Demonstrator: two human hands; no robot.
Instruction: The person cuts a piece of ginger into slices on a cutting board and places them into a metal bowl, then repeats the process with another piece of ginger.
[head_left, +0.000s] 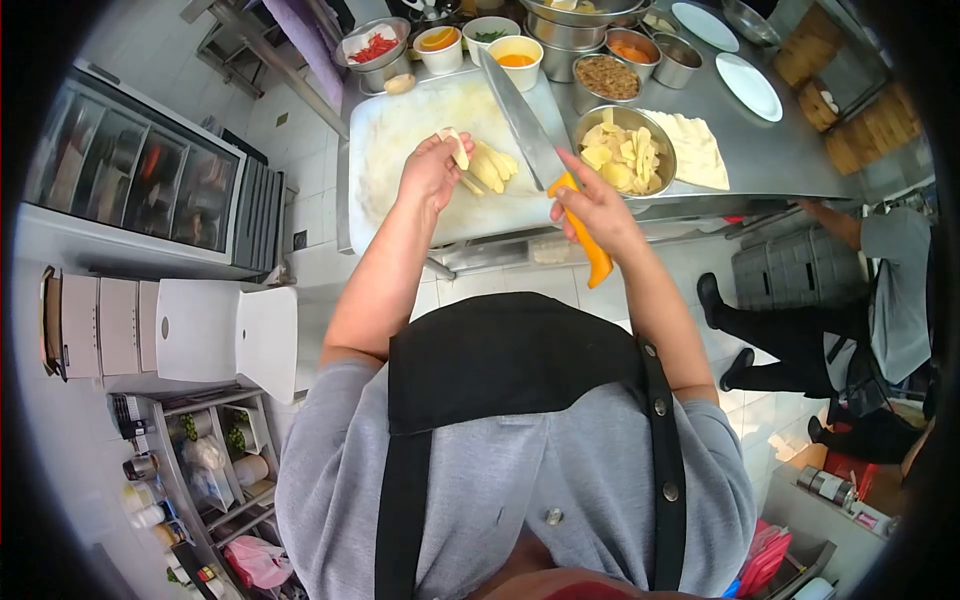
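My left hand (434, 170) is closed on a pale yellow slice (459, 150) above the white cutting board (385, 150). Beside it, more pale slices (490, 167) lie overlapping on the board. The fingers of my right hand (595, 207) are wrapped round the orange handle of a large knife (525, 120), whose broad blade points up and away over the board's right part. Right of the blade, a metal bowl (668, 168) holds yellowish pieces. A folded white cloth (697, 150) lies against that bowl.
Behind the board stand a bowl of red strips (372, 47), white cups with orange (516, 60) and green contents, and metal bowls, one with brown mince (606, 78). White oval plates (748, 87) lie at the right. Other people (890, 290) stand at the far right.
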